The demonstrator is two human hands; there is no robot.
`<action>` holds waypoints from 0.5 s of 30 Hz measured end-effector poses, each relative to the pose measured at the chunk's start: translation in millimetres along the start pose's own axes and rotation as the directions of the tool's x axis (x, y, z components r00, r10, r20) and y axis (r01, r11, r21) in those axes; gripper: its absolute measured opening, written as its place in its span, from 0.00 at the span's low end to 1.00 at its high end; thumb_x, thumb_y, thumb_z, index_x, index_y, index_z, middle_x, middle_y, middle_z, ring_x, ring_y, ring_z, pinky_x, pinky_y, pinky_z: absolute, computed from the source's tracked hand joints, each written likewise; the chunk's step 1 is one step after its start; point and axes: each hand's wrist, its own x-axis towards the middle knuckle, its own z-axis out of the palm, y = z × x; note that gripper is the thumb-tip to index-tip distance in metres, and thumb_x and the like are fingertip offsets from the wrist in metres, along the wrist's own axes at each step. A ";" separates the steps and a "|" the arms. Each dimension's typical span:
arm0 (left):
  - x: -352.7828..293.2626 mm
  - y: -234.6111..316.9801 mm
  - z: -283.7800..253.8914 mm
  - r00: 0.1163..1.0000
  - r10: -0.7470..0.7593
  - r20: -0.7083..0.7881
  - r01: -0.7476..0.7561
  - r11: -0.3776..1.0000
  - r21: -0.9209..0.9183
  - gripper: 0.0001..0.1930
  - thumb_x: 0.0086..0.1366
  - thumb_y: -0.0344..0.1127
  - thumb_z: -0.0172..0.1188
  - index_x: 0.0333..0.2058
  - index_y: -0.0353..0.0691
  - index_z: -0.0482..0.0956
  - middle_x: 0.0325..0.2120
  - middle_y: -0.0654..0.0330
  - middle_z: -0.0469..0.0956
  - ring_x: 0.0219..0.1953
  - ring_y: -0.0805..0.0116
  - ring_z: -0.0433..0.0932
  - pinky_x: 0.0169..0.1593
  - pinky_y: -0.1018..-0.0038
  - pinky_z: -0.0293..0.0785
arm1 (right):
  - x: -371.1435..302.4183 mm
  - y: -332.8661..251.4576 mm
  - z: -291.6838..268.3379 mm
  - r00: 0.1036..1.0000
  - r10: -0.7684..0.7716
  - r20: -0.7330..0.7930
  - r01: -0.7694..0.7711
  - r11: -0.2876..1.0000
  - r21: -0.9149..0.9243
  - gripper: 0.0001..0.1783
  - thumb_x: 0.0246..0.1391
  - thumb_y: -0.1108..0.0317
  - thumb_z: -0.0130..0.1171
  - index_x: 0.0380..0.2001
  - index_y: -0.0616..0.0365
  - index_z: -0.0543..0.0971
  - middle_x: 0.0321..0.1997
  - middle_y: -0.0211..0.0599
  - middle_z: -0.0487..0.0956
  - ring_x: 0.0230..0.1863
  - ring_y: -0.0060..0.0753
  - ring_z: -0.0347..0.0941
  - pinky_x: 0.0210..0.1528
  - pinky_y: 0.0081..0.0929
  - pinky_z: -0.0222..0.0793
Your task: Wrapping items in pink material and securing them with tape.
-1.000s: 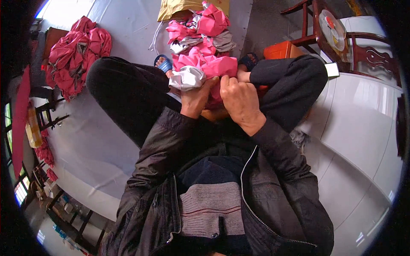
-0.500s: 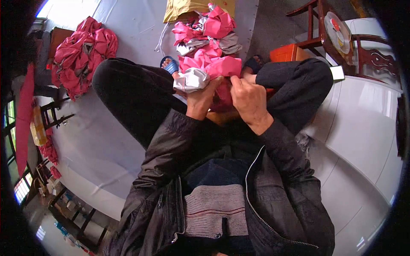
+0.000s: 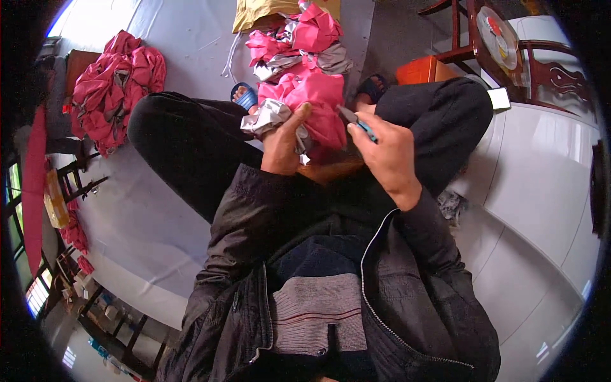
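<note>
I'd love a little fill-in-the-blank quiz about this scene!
1. The left hand holds crumpled fabric, silver and ____ in colour.
2. The small tool in the right hand points ____ the person's body.
3. The big heap lies on the person's ____ side.

Missing words: pink; away from; left.

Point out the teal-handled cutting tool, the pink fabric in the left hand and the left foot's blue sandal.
Teal-handled cutting tool (image 3: 367,131): head view, on the handle.
Pink fabric (image 3: 326,103): head view, on the bunched middle.
Blue sandal (image 3: 249,99): head view, on the strap.
</note>
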 end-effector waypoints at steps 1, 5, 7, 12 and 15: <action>-2.8 4.9 5.4 0.998 -0.064 -0.003 0.063 0.991 -0.115 0.06 0.66 0.39 0.61 0.38 0.45 0.78 0.28 0.66 0.78 0.26 0.75 0.76 0.29 0.76 0.73 | -1.2 -4.8 -8.9 0.997 0.064 -0.043 -0.062 0.997 0.043 0.12 0.53 0.66 0.65 0.39 0.59 0.82 0.26 0.44 0.80 0.25 0.38 0.78 0.31 0.29 0.73; -9.5 17.2 22.0 0.970 -0.237 0.054 0.242 0.912 -0.332 0.04 0.64 0.34 0.64 0.34 0.47 0.77 0.28 0.68 0.78 0.25 0.77 0.76 0.27 0.78 0.71 | -14.4 2.8 -58.2 0.861 0.302 -0.409 -0.287 0.953 0.099 0.13 0.57 0.65 0.63 0.41 0.62 0.80 0.27 0.32 0.79 0.26 0.26 0.74 0.32 0.25 0.72; -8.7 17.5 25.0 0.938 -0.329 0.107 0.346 0.887 -0.306 0.06 0.65 0.37 0.63 0.38 0.46 0.79 0.29 0.67 0.79 0.25 0.75 0.78 0.28 0.77 0.73 | -29.3 38.2 -84.3 0.785 0.240 -0.572 -0.278 0.960 0.021 0.12 0.59 0.64 0.62 0.41 0.62 0.79 0.27 0.30 0.78 0.26 0.26 0.73 0.32 0.25 0.72; -25.8 33.2 11.1 0.959 -0.247 0.143 0.274 0.935 -0.226 0.11 0.67 0.43 0.59 0.41 0.45 0.79 0.29 0.66 0.81 0.26 0.71 0.79 0.27 0.72 0.76 | -66.7 139.1 -118.4 0.490 0.608 -0.624 -0.189 0.773 0.605 0.11 0.64 0.61 0.55 0.34 0.57 0.74 0.23 0.28 0.72 0.22 0.24 0.68 0.28 0.23 0.68; -30.2 33.4 9.3 0.971 -0.200 0.127 0.226 0.946 -0.233 0.11 0.67 0.42 0.59 0.43 0.44 0.79 0.34 0.65 0.82 0.32 0.71 0.80 0.35 0.71 0.77 | -115.3 255.8 -90.1 0.409 0.786 -0.464 -0.322 0.600 0.732 0.08 0.63 0.63 0.54 0.35 0.55 0.75 0.25 0.30 0.74 0.24 0.27 0.72 0.29 0.26 0.70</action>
